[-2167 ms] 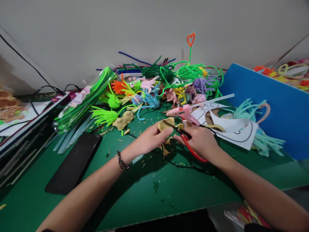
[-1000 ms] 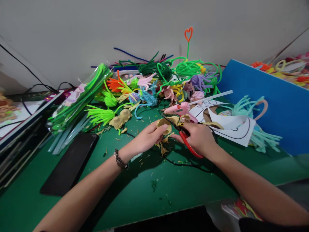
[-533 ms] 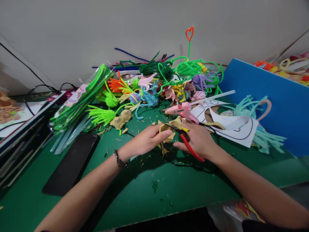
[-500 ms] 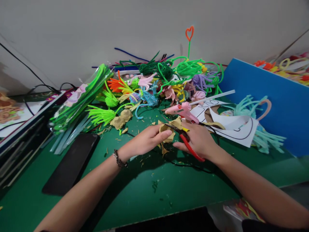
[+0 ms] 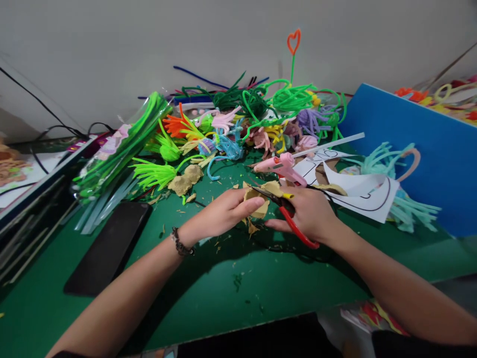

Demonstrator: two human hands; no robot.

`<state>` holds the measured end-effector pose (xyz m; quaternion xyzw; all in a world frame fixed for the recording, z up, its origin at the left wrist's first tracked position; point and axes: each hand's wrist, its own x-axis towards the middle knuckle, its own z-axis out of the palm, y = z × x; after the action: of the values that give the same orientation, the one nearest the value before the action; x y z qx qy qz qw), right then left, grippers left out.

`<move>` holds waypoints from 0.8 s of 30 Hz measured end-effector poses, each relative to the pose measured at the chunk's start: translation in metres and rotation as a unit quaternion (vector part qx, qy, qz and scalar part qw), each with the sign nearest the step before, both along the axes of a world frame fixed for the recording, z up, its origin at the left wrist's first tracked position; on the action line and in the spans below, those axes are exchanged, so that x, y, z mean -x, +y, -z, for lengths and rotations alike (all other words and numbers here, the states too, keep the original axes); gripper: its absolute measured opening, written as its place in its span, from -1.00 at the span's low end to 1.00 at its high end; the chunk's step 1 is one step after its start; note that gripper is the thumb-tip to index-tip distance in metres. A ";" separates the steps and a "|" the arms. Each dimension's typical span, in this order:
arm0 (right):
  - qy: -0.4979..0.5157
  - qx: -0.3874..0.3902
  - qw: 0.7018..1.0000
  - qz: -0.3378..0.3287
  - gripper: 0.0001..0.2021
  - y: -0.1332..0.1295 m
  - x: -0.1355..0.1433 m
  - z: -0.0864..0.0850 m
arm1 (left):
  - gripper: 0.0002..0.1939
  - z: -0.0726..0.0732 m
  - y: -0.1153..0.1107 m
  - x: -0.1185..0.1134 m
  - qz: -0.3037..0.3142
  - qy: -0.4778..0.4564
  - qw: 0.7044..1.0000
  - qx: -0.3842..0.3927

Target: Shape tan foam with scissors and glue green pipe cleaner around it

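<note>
Tan piece [image 5: 262, 210] is pinched right between thumb and fingers of the left hand [image 5: 225, 214], right hand [image 5: 313, 213] gripping red-handled scissors [image 5: 296, 227].

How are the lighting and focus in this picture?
Head view: dim, with a dark shadow on the green table beneath the left forearm; small glints on the plastic bag; the red-handled scissors fairly crisp, but the tan pile at far left soft.

Dim light is coming from above; under the hands [image 5: 228, 213], a dark shadow is lying on the table [image 5: 216, 318]. The bag [image 5: 128, 141] is glinting slightly, and the left edge is looking blurred.
</note>
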<state>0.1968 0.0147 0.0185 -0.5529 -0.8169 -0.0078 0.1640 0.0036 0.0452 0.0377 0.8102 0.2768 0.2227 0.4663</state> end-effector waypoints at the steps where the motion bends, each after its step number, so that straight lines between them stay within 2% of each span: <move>1: 0.005 -0.009 1.000 -0.005 -0.32 0.000 0.000 0.000 | -0.63 0.001 0.000 0.000 0.005 -0.015 1.000 0.011; 7: 0.058 -0.060 0.996 -0.018 -0.34 0.001 0.001 0.001 | -0.51 0.002 0.000 0.002 0.020 -0.060 0.994 0.090; 11: 0.130 -0.012 0.991 -0.032 -0.42 0.002 0.003 0.000 | -0.47 0.000 0.001 0.005 0.023 -0.060 0.989 0.136; 14: 0.177 0.014 0.983 -0.039 -0.46 0.003 0.003 -0.001 | -0.48 -0.003 0.002 0.007 0.023 -0.072 0.990 0.121; 20: 0.211 0.012 0.975 -0.064 -0.42 0.003 0.002 -0.001 | -0.71 -0.009 0.002 0.008 0.012 -0.020 0.995 0.095; 24: 0.185 0.036 0.981 -0.038 -0.33 0.003 0.002 0.002 | -0.70 -0.007 0.001 0.005 -0.020 -0.047 0.995 0.085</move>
<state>0.1948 0.0176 0.0161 -0.5185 -0.7929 0.1304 0.2923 -0.0010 0.0462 0.0446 0.7506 0.2887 0.2450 0.5415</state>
